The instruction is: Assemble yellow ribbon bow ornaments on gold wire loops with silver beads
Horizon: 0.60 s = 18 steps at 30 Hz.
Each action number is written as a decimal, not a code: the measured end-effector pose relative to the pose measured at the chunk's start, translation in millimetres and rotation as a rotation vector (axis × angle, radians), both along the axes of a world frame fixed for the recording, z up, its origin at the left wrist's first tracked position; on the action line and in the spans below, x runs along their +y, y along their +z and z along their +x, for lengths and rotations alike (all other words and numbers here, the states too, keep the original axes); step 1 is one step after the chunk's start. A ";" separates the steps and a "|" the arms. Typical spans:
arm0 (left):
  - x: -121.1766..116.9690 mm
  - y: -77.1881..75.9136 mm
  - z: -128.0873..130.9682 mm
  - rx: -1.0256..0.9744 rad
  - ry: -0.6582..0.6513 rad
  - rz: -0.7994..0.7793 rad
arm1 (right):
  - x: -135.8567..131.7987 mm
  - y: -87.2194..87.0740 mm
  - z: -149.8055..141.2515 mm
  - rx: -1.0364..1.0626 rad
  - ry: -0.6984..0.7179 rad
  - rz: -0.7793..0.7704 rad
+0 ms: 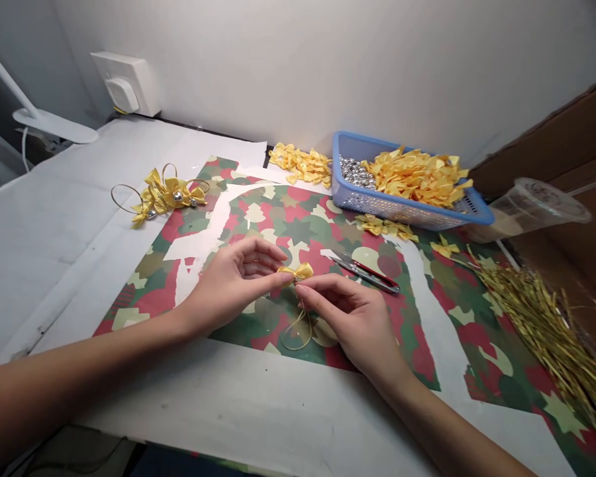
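Left hand [233, 283]: fingers curled, fingertips pinching a yellow ribbon bow [295, 271].
Right hand [351, 323]: thumb and forefinger closed on the same bow.
Bow: held between both hands over red-green patterned paper [288, 218], gold wire [298, 329] hanging below.
Nearby: red-handled snips [367, 275]; blue plastic basket [397, 207] beyond.

Left hand [233, 281] and right hand [352, 324] pinch yellow satin bow [295, 270] between fingers [312, 289]; gold wire loop [298, 331] hangs below fingers. Red-handled thread snips [365, 275] lie just right of fingers on patterned paper [288, 218]. Blue plastic basket [377, 207] holding loose bows [417, 175] and silver beads [355, 171] sits beyond fingers.
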<state>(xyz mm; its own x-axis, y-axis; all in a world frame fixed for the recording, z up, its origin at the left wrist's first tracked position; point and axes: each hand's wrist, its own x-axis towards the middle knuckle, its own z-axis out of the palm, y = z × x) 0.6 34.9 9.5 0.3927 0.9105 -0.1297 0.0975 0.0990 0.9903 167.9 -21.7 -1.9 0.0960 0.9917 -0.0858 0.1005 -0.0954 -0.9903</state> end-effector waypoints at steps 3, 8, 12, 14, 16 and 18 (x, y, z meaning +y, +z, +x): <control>0.2 -0.4 0.3 0.000 -0.002 0.007 | 0.0 0.1 0.0 0.005 0.003 -0.004; -0.6 -1.9 0.7 -0.013 -0.009 0.049 | -0.2 0.9 0.0 -0.006 0.013 -0.028; -2.1 -3.5 0.6 -0.032 -0.036 0.131 | 0.0 1.9 1.1 -0.026 0.031 -0.027; -2.8 -4.0 0.2 -0.029 -0.043 0.182 | 0.2 2.4 1.4 -0.025 0.034 -0.031; -3.4 -4.1 -0.4 -0.018 -0.044 0.231 | 0.3 2.8 1.3 -0.011 0.031 -0.036; -3.8 -3.9 -1.1 0.002 -0.046 0.272 | 0.3 3.0 1.0 0.003 0.024 -0.041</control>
